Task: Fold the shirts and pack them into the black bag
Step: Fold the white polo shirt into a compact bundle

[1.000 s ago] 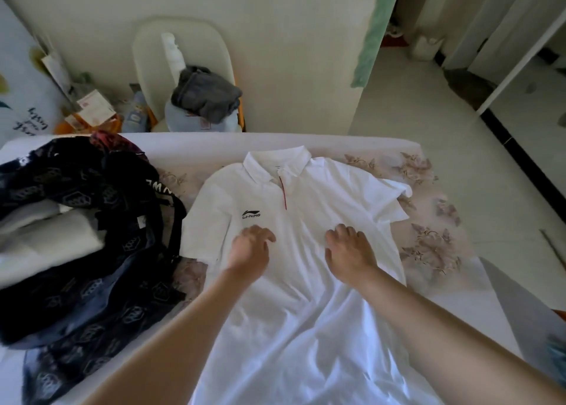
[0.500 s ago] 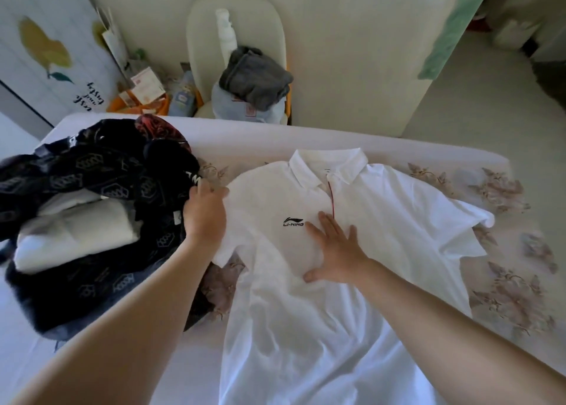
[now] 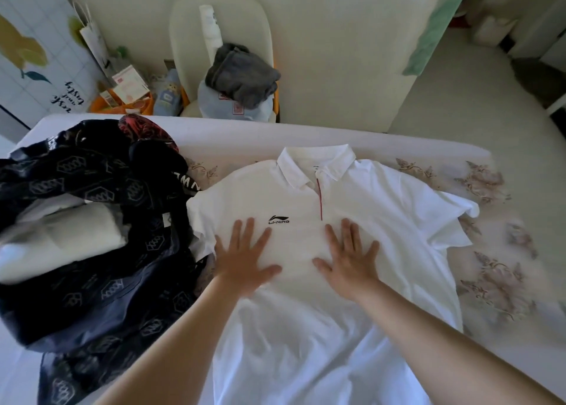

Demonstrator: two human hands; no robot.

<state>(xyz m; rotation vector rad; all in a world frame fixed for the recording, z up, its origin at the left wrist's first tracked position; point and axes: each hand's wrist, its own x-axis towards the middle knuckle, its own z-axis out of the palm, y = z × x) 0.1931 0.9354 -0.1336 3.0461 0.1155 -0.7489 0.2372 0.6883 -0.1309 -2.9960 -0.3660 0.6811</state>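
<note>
Shirt: I see one white polo shirt face up on the bed, collar far, hem toward me.
Hands: my left hand and right hand press flat on its chest, fingers spread, gripping nothing.
Sleeves: two, unfolded, lying outward of my fingers.
Bag: one black bag just left of the shirt; my left hand is nearer.
Inside: one white bundle.

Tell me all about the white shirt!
The white shirt is a soft-looking short-sleeved polo with a collar, a thin red stripe down the placket and a black logo on the chest. It lies front up and unfolded on the flowered bed sheet, collar away from the person. The left hand and right hand press flat on its chest.
</note>
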